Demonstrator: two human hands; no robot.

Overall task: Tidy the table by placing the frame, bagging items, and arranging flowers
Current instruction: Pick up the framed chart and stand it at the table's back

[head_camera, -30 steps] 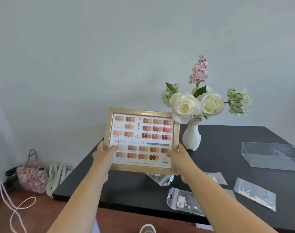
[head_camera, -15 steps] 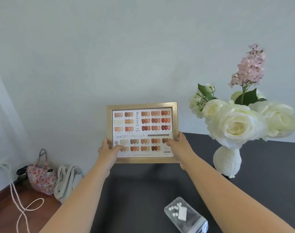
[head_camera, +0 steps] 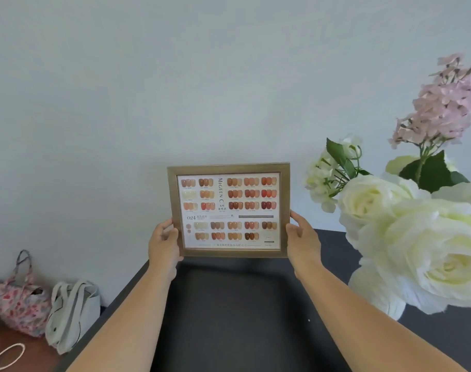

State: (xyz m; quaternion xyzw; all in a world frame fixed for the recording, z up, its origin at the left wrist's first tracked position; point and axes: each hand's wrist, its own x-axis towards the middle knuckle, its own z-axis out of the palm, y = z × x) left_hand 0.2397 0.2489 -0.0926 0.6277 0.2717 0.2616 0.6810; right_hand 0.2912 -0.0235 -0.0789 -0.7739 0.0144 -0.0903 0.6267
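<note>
A gold-edged frame [head_camera: 229, 210] with a nail-colour chart stands upright at the far edge of the black table [head_camera: 229, 304], close to the white wall. My left hand [head_camera: 163, 244] grips its lower left side and my right hand [head_camera: 302, 240] grips its lower right side. Whether its bottom edge touches the table I cannot tell. To the right, very near the camera, white roses [head_camera: 427, 253] and a pink flower spike [head_camera: 443, 103] rise from a white vase [head_camera: 384, 304], mostly hidden by the blooms.
On the brown floor to the left lie a floral fabric bag [head_camera: 17, 302], a white tote bag [head_camera: 70, 315] and a loop of white cord [head_camera: 6, 355]. The table's left edge runs diagonally beside my left forearm.
Both hands have carried the frame farther back toward the wall and set it more upright. The view has moved closer to the flowers, and the plastic bags have dropped out of sight.
</note>
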